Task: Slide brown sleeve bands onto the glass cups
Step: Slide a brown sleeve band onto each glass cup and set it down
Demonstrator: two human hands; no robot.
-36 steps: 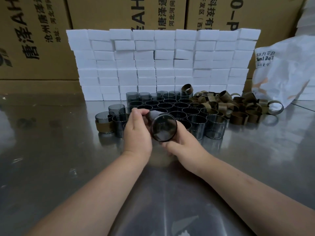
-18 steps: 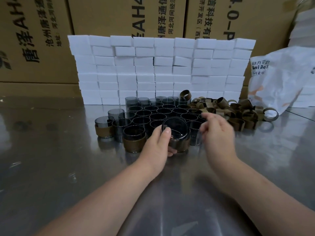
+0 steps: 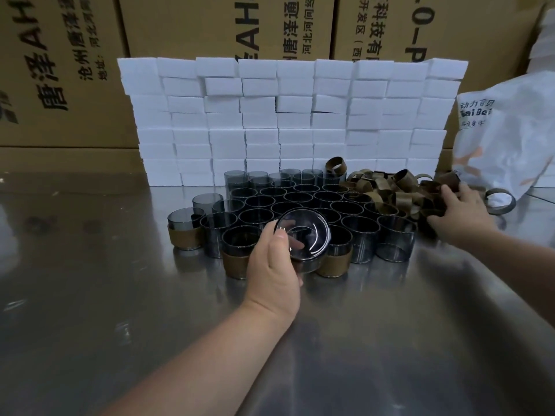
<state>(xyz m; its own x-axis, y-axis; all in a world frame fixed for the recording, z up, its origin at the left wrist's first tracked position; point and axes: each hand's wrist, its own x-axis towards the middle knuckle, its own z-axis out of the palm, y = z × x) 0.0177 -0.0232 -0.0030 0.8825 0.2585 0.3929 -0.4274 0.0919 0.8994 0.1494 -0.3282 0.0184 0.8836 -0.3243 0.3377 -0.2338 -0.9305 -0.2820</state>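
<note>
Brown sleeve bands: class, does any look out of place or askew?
Yes. One brown band perches tilted atop the back-row glass cups, apart from the band pile. Nothing looks spilled or broken.

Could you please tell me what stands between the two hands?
In the head view, unsleeved glass cups stand between the left hand and the right hand.

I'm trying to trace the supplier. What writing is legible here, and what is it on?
"唐泽AH", "沧州唐泽", "地址": left cardboard box, printed sideways and cut off at the edge.
"河北河间": middle cardboard box, sideways.
"科技有", ".0-P": right cardboard box, sideways and cut off.
"动力百贝", "aiBe": white bag; the small line beneath is too blurred to read.
</note>
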